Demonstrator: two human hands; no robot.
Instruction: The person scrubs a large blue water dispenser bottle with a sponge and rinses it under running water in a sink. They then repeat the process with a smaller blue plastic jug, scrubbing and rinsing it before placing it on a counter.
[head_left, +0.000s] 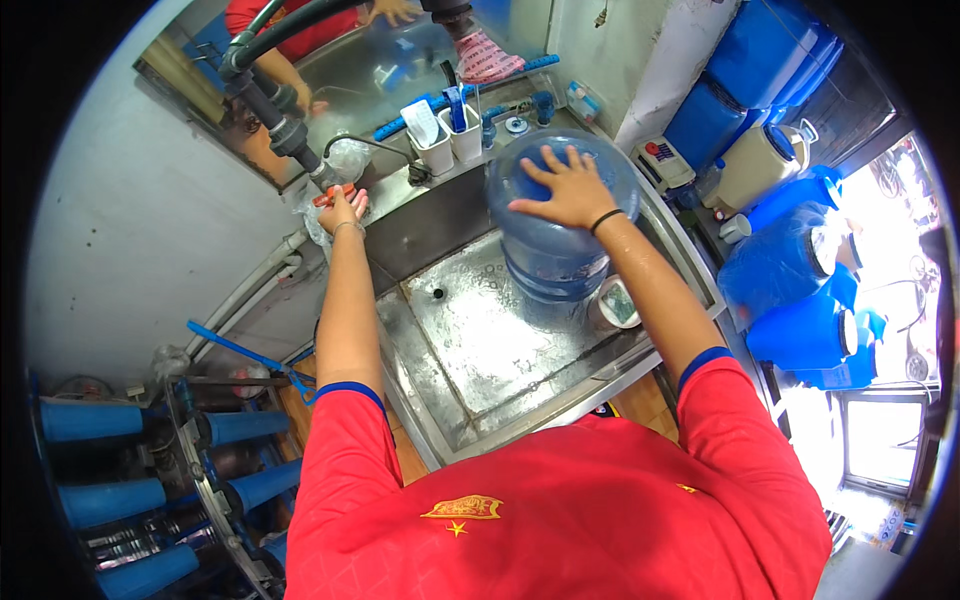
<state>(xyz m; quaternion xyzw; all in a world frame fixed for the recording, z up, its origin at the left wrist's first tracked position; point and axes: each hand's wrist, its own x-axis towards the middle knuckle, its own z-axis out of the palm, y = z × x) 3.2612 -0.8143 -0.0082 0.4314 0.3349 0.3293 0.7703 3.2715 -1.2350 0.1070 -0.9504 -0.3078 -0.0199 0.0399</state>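
Note:
My left hand (343, 212) is on the orange valve handle (334, 196) at the lower end of a dark pipe (262, 105), left of the steel sink. My right hand (566, 187) rests with spread fingers on the top face of a large clear blue water jug (562, 255). The jug stands in the right part of the stainless steel sink (480, 330); its neck is not visible. Beside the jug, under my right forearm, sits a small white round tub (619, 302) with something green in it.
White holders (431, 154) with brushes stand on the sink's back ledge. A pipe end wrapped in pink plastic (486, 58) hangs above. Blue containers (799, 337) crowd the right side. At lower left is a metal rack (199, 465) with blue cylinders; a blue-handled tool (240, 349) leans near it.

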